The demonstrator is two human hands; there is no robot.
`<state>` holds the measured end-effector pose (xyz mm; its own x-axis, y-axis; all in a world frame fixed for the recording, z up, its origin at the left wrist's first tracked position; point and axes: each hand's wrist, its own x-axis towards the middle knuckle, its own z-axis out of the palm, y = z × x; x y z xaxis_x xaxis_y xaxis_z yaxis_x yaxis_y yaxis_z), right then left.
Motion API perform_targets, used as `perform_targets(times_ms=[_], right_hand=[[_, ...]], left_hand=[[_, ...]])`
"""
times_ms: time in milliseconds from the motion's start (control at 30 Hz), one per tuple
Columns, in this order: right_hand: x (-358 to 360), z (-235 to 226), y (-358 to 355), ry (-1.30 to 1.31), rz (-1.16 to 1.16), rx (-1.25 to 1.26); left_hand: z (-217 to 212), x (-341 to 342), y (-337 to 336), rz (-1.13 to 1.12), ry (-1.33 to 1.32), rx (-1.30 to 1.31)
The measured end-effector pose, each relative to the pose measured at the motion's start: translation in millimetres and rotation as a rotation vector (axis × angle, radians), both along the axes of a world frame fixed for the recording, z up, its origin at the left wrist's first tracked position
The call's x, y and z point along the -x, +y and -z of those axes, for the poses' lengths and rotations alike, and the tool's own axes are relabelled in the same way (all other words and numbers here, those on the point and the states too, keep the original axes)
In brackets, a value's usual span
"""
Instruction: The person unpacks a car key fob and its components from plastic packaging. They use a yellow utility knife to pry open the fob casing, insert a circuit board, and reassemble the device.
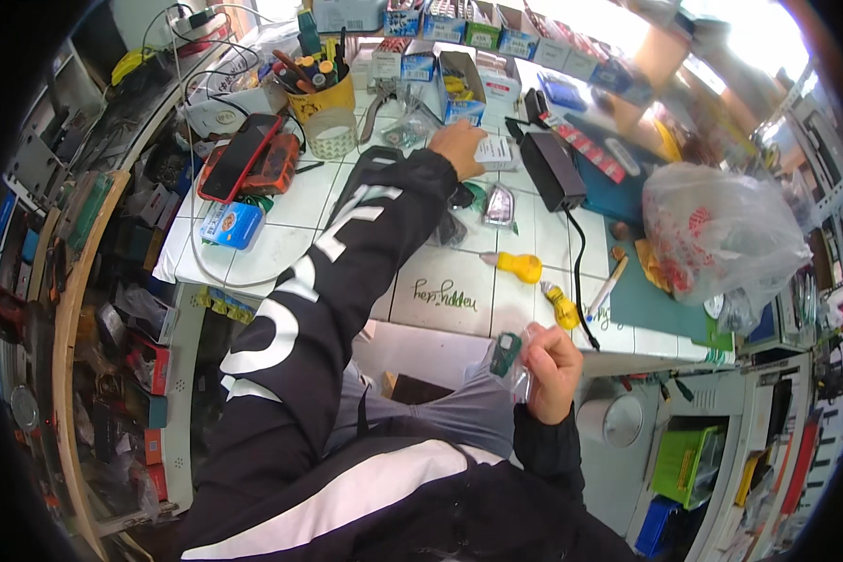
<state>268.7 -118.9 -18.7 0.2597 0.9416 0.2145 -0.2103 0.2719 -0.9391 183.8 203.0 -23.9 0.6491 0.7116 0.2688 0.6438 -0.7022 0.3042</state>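
My left arm reaches across the white tiled table, and my left hand (458, 148) is at the far middle. Its fingers are apart at the left end of a small white box (498, 153); whether they press on it I cannot tell. Closer to me, my right hand (550, 367) is closed on a clear plastic bag (523, 382) at the table's front edge. A small dark green piece (506, 350) shows at the bag's left side. Between the hands lie a clear-and-silver packaged item (499, 204) and two yellow-handled screwdrivers (519, 267) (560, 306).
A black power adapter (551, 170) with a cable lies right of my left hand. Farther right bulges a white plastic bag (712, 229). At left are a red-edged phone (241, 159), a blue box (231, 225) and a yellow tool cup (326, 96). Small boxes (459, 80) line the back.
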Motion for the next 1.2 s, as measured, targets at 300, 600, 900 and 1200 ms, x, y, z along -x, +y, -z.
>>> perform_targets(times_ms=[300, 600, 900, 1200], right_hand=[[-18.8, 13.1, 52.7, 0.059, 0.028, -0.011], [-25.6, 22.0, 73.4, 0.195, -0.006, 0.097], [-27.8, 15.7, 73.2, 0.279, 0.036, 0.22], [-42.6, 11.6, 67.9, 0.329, -0.076, 0.28]], left_hand=[[-44.8, 61.4, -22.9, 0.178, -0.897, 0.303], [-172.1, 116.6, 78.0, -0.187, -1.138, 0.21], [-170.6, 122.6, 247.9, -0.603, -0.886, -0.152], [-156.5, 69.7, 269.5, -0.735, -0.884, -0.458]])
